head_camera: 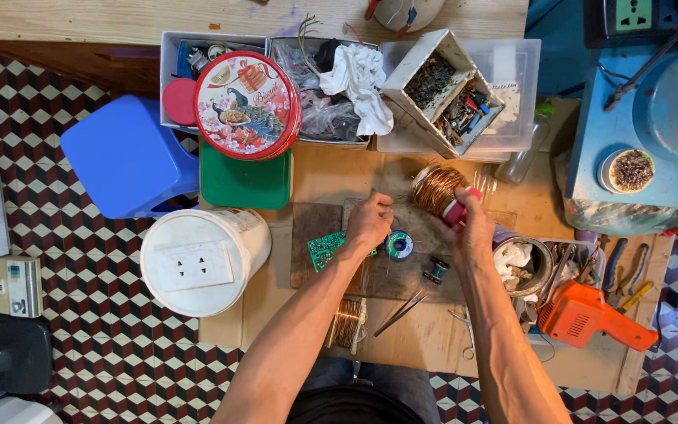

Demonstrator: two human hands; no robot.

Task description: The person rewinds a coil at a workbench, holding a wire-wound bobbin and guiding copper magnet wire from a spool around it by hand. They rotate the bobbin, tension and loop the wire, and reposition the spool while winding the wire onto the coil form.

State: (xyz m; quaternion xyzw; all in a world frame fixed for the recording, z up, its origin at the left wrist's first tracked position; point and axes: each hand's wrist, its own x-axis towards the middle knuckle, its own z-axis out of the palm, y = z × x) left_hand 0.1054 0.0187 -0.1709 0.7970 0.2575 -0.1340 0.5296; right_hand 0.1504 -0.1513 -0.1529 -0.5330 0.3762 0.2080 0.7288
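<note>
My right hand (471, 228) grips the red spool (455, 210) at centre frame, fingers closed around its near flange. The spool carries a thick winding of copper wire (435, 188) and lies tilted on the board (402, 275). My left hand (369, 223) sits just left of it, fingertips pressed together in a pinch. What it pinches is too fine to resolve; I judge it to be the free wire end.

Step in hand, as I judge it: drawing wire off the spool. The next move calls for steady tension between both hands, the spool held firm so turns do not slip off the flange.

Clearances:
- Just below my left hand: a green circuit board (325, 250) and a solder reel (399, 245), both close.
- Lower centre: tweezers (402, 312) and a second wire coil (347, 322), near my forearms.
- Right of centre: a metal cup (529, 265) touching distance from my right wrist, then an orange tool (590, 314).
- Upper centre: a round tin (246, 104) and parts boxes (442, 90), apart from the work.

Open room lies mainly on the bare desk (331, 177) above my left hand. The white bucket (202, 259) bounds the left side.
</note>
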